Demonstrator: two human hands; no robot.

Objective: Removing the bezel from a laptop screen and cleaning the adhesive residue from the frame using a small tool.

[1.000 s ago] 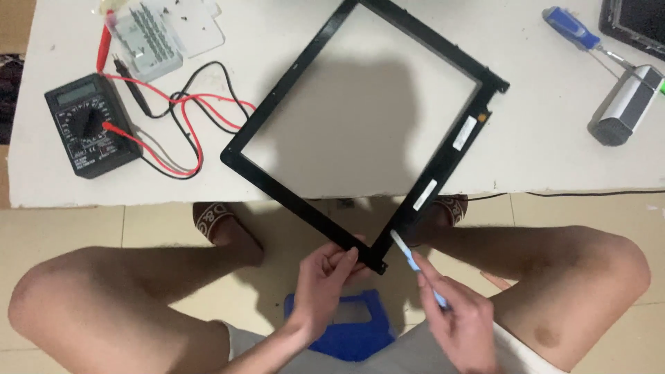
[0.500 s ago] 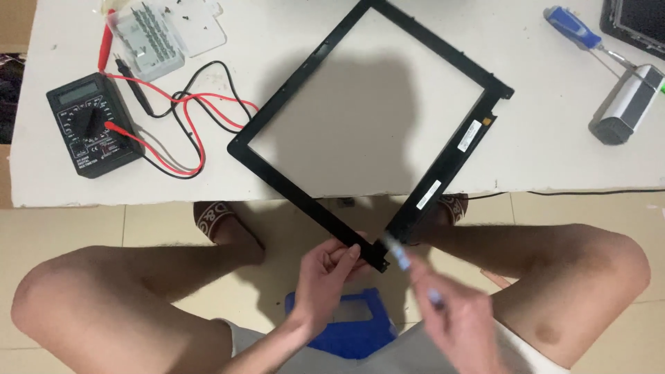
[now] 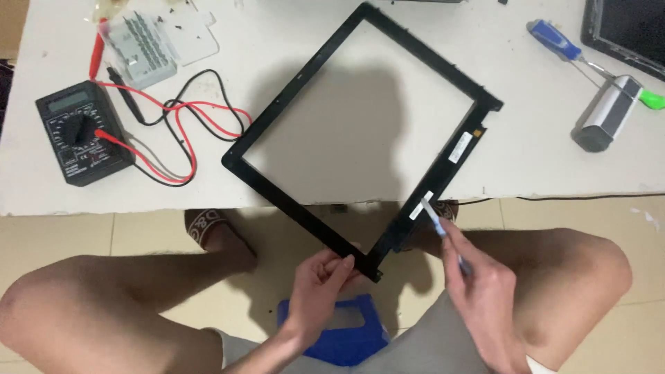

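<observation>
Head view: left hand [image 3: 320, 291] pinches the black frame's [image 3: 291, 201] near corner; right hand [image 3: 481, 294] grips a thin tool [image 3: 443, 232], tip touching the frame's edge above the tabletop [image 3: 540, 166].

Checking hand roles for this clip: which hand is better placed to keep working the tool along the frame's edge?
Probably the right hand: it holds the thin tool at the black frame, while the left hand pinches the corner.
</observation>
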